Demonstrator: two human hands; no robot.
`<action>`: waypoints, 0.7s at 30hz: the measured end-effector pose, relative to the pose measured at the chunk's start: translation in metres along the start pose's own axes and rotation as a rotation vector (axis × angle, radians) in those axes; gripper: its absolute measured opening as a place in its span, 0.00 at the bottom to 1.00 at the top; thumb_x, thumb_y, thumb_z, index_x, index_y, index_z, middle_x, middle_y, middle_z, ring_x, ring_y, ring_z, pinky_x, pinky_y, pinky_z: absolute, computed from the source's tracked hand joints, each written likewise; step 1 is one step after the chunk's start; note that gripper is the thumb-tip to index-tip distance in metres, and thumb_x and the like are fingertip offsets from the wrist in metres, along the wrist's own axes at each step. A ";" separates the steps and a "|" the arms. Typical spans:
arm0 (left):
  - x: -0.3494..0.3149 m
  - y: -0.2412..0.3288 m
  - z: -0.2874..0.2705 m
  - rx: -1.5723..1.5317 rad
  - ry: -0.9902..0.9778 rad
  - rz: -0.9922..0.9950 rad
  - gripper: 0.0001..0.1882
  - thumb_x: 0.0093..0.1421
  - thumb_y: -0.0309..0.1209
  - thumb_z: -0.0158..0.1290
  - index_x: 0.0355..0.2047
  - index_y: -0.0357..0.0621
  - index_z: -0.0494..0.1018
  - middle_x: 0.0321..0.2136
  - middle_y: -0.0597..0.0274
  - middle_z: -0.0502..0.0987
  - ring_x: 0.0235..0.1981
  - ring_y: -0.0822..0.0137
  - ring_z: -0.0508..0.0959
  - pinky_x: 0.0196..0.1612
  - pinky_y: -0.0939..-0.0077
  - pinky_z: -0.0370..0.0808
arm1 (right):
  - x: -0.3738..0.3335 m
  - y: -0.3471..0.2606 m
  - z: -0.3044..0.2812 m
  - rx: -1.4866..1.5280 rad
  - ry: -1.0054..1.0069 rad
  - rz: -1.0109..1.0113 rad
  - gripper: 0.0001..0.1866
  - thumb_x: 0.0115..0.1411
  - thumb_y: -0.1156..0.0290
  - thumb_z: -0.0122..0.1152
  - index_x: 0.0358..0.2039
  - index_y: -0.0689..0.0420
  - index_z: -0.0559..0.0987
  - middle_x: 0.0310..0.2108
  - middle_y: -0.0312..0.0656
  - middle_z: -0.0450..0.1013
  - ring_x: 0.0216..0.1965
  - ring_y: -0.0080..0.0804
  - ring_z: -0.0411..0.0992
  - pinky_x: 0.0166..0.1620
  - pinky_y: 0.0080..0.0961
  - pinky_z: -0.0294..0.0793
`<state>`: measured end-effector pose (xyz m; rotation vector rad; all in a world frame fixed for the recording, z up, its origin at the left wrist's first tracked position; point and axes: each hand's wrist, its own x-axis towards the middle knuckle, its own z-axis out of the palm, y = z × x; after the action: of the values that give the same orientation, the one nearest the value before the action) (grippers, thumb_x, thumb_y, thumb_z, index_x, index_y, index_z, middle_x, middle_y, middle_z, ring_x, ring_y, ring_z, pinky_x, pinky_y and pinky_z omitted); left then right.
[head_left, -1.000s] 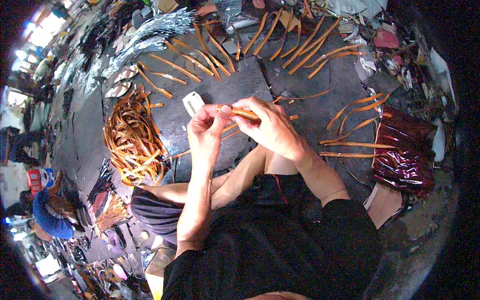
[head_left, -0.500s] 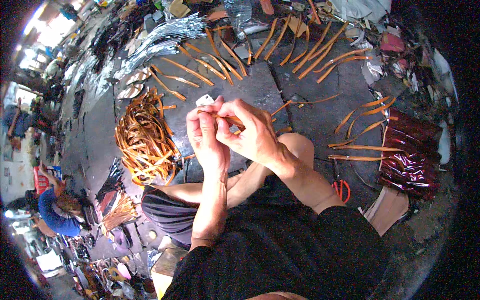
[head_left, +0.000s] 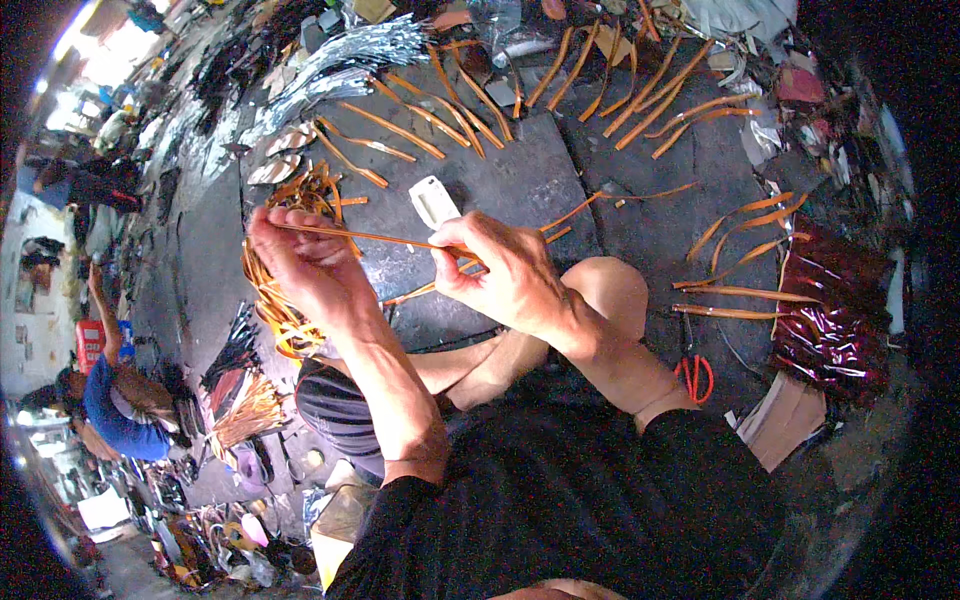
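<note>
A narrow glossy brown leather-like strip (head_left: pixel 385 237) stretches taut between my hands above the floor. My right hand (head_left: pixel 505 275) pinches it between thumb and fingers, with more brown strip trailing out beyond the knuckles. My left hand (head_left: pixel 318 268), slightly blurred, holds its far end at the fingertips. Below that hand lies a tangled heap of similar strips (head_left: pixel 268 290), partly covered by it. On the dark floor just beyond my hands rests a white container (head_left: pixel 433 202) with an opening in it.
Single strips (head_left: pixel 640 110) fan out across the floor ahead. A dark red shiny sheet (head_left: pixel 830 300) lies at right, near red-handled scissors (head_left: pixel 694 380). Silvery strands (head_left: pixel 345 68) are piled at far left. A person in blue (head_left: pixel 125 410) sits at left.
My left hand has moved away from my right, out to the left, drawing the strip straight between them. The white container now shows more fully.
</note>
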<state>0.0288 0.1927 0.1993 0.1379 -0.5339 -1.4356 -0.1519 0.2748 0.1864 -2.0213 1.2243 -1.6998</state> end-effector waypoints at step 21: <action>0.070 0.131 -0.092 0.351 0.140 0.309 0.09 0.61 0.34 0.54 0.36 0.41 0.72 0.32 0.65 0.76 0.32 0.73 0.76 0.37 0.78 0.78 | -0.038 0.013 -0.032 -0.098 -0.097 0.035 0.12 0.46 0.81 0.65 0.32 0.56 0.75 0.28 0.38 0.76 0.27 0.33 0.77 0.30 0.27 0.77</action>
<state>0.1897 0.1247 0.1903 0.4147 -0.6580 -1.0154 -0.1853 0.3039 0.1609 -2.0977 1.3263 -1.5346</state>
